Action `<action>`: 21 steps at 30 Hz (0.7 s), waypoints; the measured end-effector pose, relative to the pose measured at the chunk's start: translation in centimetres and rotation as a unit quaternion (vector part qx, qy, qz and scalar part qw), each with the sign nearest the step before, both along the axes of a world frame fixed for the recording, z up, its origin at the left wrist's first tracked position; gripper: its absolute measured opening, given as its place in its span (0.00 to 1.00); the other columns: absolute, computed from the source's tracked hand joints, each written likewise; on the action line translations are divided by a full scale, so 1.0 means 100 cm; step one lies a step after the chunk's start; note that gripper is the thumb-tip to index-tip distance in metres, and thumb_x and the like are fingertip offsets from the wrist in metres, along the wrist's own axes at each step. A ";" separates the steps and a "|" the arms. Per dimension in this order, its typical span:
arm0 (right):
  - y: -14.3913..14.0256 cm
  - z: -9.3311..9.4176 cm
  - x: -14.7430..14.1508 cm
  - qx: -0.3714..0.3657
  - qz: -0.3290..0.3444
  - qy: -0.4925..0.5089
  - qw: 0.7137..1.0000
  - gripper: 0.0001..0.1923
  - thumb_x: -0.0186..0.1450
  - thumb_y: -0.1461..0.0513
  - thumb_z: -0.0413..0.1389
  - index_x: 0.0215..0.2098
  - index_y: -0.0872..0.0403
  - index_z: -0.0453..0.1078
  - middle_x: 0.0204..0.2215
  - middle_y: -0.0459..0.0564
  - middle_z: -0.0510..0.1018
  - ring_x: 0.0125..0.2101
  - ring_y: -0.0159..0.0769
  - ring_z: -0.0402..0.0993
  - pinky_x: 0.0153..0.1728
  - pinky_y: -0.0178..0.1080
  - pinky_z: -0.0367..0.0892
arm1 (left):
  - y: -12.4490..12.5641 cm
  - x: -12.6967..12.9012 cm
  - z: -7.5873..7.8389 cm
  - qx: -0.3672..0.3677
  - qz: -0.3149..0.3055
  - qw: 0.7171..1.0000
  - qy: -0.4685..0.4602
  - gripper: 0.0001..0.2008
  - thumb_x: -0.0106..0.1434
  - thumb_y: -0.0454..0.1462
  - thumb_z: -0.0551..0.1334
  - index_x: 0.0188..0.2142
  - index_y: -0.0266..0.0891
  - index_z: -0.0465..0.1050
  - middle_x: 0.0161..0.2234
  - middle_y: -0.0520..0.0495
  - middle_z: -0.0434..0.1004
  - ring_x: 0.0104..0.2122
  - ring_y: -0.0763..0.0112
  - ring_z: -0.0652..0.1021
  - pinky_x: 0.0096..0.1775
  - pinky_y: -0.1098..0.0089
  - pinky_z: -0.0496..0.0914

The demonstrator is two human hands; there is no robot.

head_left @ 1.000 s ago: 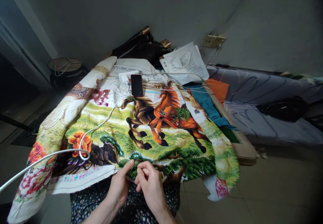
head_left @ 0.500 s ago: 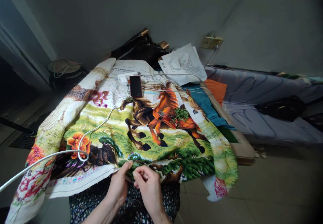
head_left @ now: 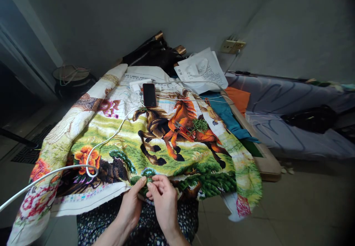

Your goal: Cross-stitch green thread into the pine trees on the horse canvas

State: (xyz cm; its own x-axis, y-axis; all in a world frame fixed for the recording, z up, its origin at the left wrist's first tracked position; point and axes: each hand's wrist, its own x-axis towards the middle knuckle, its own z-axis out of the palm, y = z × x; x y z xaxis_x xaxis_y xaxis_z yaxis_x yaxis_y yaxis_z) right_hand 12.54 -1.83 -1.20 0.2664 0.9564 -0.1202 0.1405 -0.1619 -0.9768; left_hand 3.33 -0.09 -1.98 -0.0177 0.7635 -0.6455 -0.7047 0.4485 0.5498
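A large cross-stitch cloth [head_left: 119, 122] with horses, grass and flowers spreads before me, its two sides rolled up. My left hand [head_left: 133, 201] grips the lower edge of the cloth, thumb on top and the other fingers underneath. Close beside that thumb, my right hand [head_left: 164, 201] is closed in a pinch over the green stitching. Whatever lies between its fingertips is too small to make out. Red-handled scissors [head_left: 183, 129] and a tangle of green thread [head_left: 200, 125] rest on the orange horse. A dark phone [head_left: 149, 95] lies farther up the cloth.
A white cable [head_left: 112, 134] loops across the cloth on the left. White packets [head_left: 202, 72] and a teal cloth [head_left: 227, 116] lie at the back right. Behind stands a wall with a socket [head_left: 232, 46]. A stool [head_left: 72, 78] is at the left.
My right hand has moved slightly up, its fingertips now nearer the left thumb and over the stitching. The left hand keeps its hold on the cloth edge.
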 end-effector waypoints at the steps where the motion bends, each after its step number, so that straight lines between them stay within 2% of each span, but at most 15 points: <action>1: 0.003 0.004 0.002 0.008 0.021 -0.034 0.999 0.08 0.64 0.60 0.51 0.38 0.55 0.69 0.22 0.46 0.75 0.20 0.35 0.74 0.23 0.33 0.69 | 0.000 0.000 -0.001 0.009 -0.009 1.000 -0.010 0.12 0.43 0.38 0.73 0.26 0.34 0.79 0.26 0.48 0.78 0.29 0.69 0.74 0.37 0.67 0.68; 4: 0.011 0.016 0.009 0.010 0.102 -0.141 0.985 0.10 0.65 0.64 0.47 0.37 0.53 0.70 0.20 0.45 0.74 0.18 0.33 0.72 0.22 0.32 0.66 | -0.001 -0.002 -0.003 0.021 -0.027 0.999 -0.017 0.12 0.45 0.39 0.73 0.28 0.33 0.79 0.26 0.48 0.79 0.31 0.67 0.76 0.39 0.65 0.68; 7: 0.018 0.023 0.014 -0.015 0.158 -0.140 0.977 0.09 0.66 0.63 0.47 0.30 0.52 0.66 0.16 0.42 0.70 0.15 0.31 0.69 0.17 0.30 0.61 | -0.001 -0.003 -0.002 0.017 -0.041 0.999 -0.009 0.13 0.45 0.40 0.73 0.28 0.33 0.79 0.27 0.47 0.80 0.32 0.64 0.77 0.41 0.64 0.69; 9: 0.021 0.025 0.019 -0.016 0.132 -0.069 0.989 0.10 0.68 0.59 0.47 0.29 0.52 0.64 0.17 0.41 0.70 0.14 0.29 0.69 0.16 0.29 0.61 | -0.001 -0.003 0.001 0.012 -0.049 0.999 -0.016 0.15 0.45 0.41 0.73 0.30 0.32 0.80 0.29 0.45 0.81 0.34 0.60 0.78 0.43 0.61 0.69; 11: 0.024 0.029 0.028 0.003 0.067 0.055 0.996 0.12 0.68 0.54 0.49 0.32 0.52 0.62 0.23 0.43 0.74 0.15 0.27 0.70 0.16 0.29 0.63 | -0.001 -0.003 0.004 0.012 -0.046 0.999 -0.027 0.16 0.46 0.40 0.73 0.33 0.33 0.80 0.32 0.43 0.82 0.38 0.57 0.79 0.45 0.60 0.69; 12: 0.026 0.032 0.033 0.013 0.037 0.129 0.991 0.12 0.67 0.52 0.50 0.33 0.52 0.61 0.26 0.43 0.75 0.14 0.27 0.69 0.15 0.29 0.63 | -0.001 -0.002 0.005 0.012 -0.042 0.999 -0.030 0.16 0.46 0.40 0.73 0.34 0.33 0.80 0.33 0.43 0.83 0.40 0.56 0.79 0.46 0.59 0.69; 14: 0.031 0.037 0.045 0.024 0.000 0.275 0.961 0.14 0.64 0.50 0.56 0.34 0.51 0.61 0.26 0.42 0.75 0.13 0.25 0.67 0.13 0.28 0.63 | -0.001 -0.002 0.007 0.007 -0.030 0.999 -0.029 0.16 0.46 0.39 0.73 0.35 0.33 0.79 0.36 0.42 0.83 0.42 0.55 0.79 0.48 0.58 0.69; 16: 0.034 0.041 0.057 0.031 -0.023 0.378 0.925 0.16 0.59 0.52 0.62 0.34 0.51 0.62 0.20 0.37 0.71 0.12 0.23 0.63 0.15 0.28 0.65 | 0.000 -0.001 0.006 -0.004 -0.019 0.999 -0.027 0.17 0.45 0.38 0.73 0.35 0.33 0.79 0.37 0.41 0.83 0.44 0.54 0.79 0.49 0.58 0.69; 18: 0.036 0.042 0.064 0.042 -0.045 0.428 0.902 0.16 0.56 0.55 0.66 0.32 0.52 0.65 0.17 0.34 0.67 0.13 0.21 0.60 0.21 0.29 0.71 | 0.000 0.000 0.005 -0.008 -0.008 1.000 -0.025 0.17 0.45 0.37 0.73 0.36 0.34 0.79 0.37 0.42 0.83 0.45 0.54 0.79 0.50 0.58 0.69; 21: 0.036 0.038 0.068 0.057 -0.060 0.452 0.888 0.14 0.55 0.57 0.68 0.29 0.53 0.67 0.18 0.34 0.66 0.14 0.19 0.57 0.30 0.33 0.74 | 0.000 0.000 0.005 -0.005 0.000 1.000 -0.023 0.17 0.45 0.37 0.73 0.36 0.34 0.79 0.37 0.42 0.83 0.45 0.54 0.79 0.50 0.58 0.70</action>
